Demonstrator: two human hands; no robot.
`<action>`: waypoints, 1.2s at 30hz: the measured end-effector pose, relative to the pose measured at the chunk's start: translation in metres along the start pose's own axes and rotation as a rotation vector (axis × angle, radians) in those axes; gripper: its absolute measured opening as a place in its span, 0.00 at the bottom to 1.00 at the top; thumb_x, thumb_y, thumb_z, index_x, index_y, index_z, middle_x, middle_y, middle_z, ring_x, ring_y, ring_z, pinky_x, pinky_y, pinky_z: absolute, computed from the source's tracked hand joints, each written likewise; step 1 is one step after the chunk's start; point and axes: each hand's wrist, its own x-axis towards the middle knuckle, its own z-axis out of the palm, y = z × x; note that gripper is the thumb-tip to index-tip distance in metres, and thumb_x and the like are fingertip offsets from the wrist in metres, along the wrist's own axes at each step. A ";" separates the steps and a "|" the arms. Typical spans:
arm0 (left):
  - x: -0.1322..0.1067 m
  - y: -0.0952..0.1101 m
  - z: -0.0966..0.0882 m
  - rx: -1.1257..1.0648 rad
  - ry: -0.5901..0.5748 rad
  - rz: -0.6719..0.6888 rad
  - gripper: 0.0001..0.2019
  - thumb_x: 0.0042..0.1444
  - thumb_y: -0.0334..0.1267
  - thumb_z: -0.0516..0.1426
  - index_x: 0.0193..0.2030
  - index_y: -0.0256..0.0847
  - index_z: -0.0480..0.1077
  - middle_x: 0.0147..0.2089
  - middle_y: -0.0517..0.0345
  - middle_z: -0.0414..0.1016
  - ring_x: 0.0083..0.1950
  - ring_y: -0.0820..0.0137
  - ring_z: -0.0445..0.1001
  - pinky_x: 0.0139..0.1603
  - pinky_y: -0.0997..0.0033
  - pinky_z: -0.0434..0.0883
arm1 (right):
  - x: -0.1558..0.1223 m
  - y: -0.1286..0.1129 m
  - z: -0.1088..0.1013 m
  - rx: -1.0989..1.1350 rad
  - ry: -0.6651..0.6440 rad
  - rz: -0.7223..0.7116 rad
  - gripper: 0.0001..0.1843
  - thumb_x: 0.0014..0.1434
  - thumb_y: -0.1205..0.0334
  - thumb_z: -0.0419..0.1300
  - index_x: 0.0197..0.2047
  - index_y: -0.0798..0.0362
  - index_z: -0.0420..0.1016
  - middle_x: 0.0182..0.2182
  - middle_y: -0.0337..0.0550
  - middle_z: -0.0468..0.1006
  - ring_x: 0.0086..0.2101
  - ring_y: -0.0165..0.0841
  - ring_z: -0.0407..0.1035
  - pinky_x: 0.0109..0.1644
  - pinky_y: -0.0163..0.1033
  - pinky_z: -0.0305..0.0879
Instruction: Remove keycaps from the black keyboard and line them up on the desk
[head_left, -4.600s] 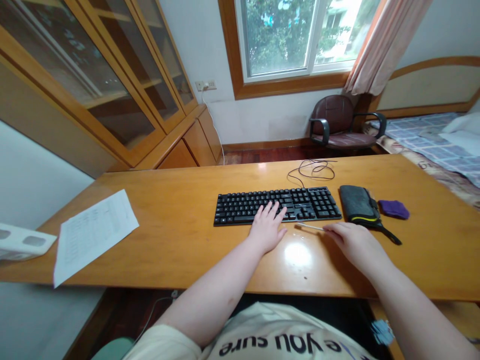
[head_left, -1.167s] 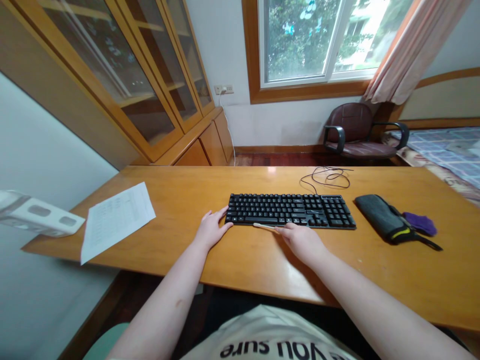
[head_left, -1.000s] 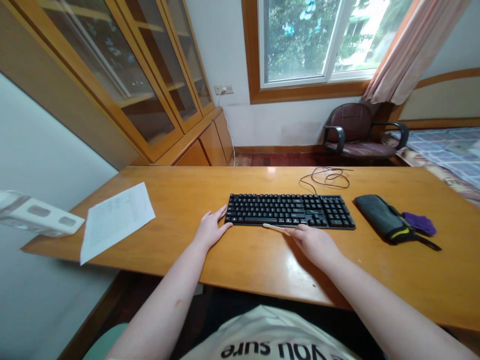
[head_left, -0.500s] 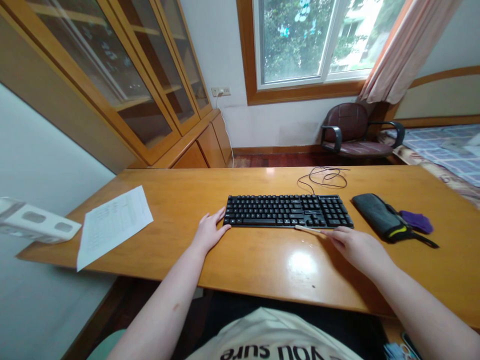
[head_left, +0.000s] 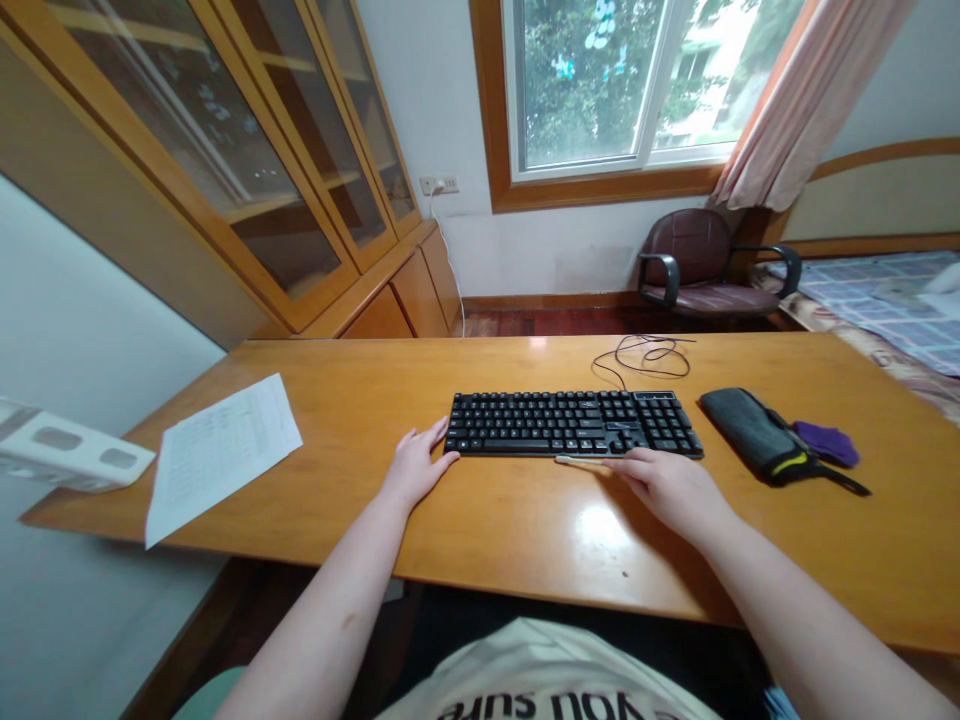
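A black keyboard [head_left: 540,422] lies flat on the wooden desk. My left hand [head_left: 415,468] holds the keyboard's front left corner, its thumb by the front edge and its fingers at the left side. Pinched in the fingers of my right hand [head_left: 664,488] is a thin white stick [head_left: 581,460], whose exact kind is too small to tell. The stick points left along the keyboard's front edge, its tip close to or touching that edge below the space bar. My right fingers hide its rear end.
Behind the keyboard, its dark cable [head_left: 645,355] lies in loops. A grey pencil case [head_left: 754,435] and a purple cloth-like item [head_left: 826,442] are at the right. Printed paper [head_left: 225,450] and a white box-like object [head_left: 75,448] lie left. Beyond the desk stands an armchair [head_left: 690,255].
My right hand has slid left along the keyboard's front edge with the white stick. My left hand keeps its place at the corner. The view has shifted slightly.
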 end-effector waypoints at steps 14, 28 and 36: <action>0.001 -0.002 0.002 -0.016 0.000 -0.014 0.32 0.55 0.49 0.55 0.65 0.44 0.54 0.61 0.55 0.65 0.60 0.61 0.64 0.64 0.56 0.54 | -0.053 0.061 -0.002 -0.010 0.046 0.159 0.14 0.60 0.58 0.52 0.42 0.41 0.78 0.39 0.36 0.79 0.33 0.33 0.75 0.31 0.34 0.66; 0.001 -0.004 0.002 -0.026 0.011 -0.002 0.31 0.55 0.49 0.55 0.64 0.44 0.54 0.61 0.55 0.65 0.60 0.62 0.65 0.64 0.56 0.55 | -0.017 0.024 0.009 0.067 0.081 0.117 0.16 0.61 0.60 0.50 0.43 0.40 0.78 0.37 0.38 0.79 0.32 0.31 0.74 0.31 0.34 0.65; 0.002 -0.001 0.002 -0.016 0.006 -0.004 0.30 0.55 0.48 0.54 0.64 0.43 0.55 0.60 0.53 0.66 0.60 0.61 0.66 0.64 0.55 0.56 | -0.048 0.059 -0.001 0.141 0.024 0.270 0.14 0.58 0.57 0.53 0.42 0.40 0.79 0.39 0.37 0.80 0.35 0.37 0.75 0.34 0.38 0.69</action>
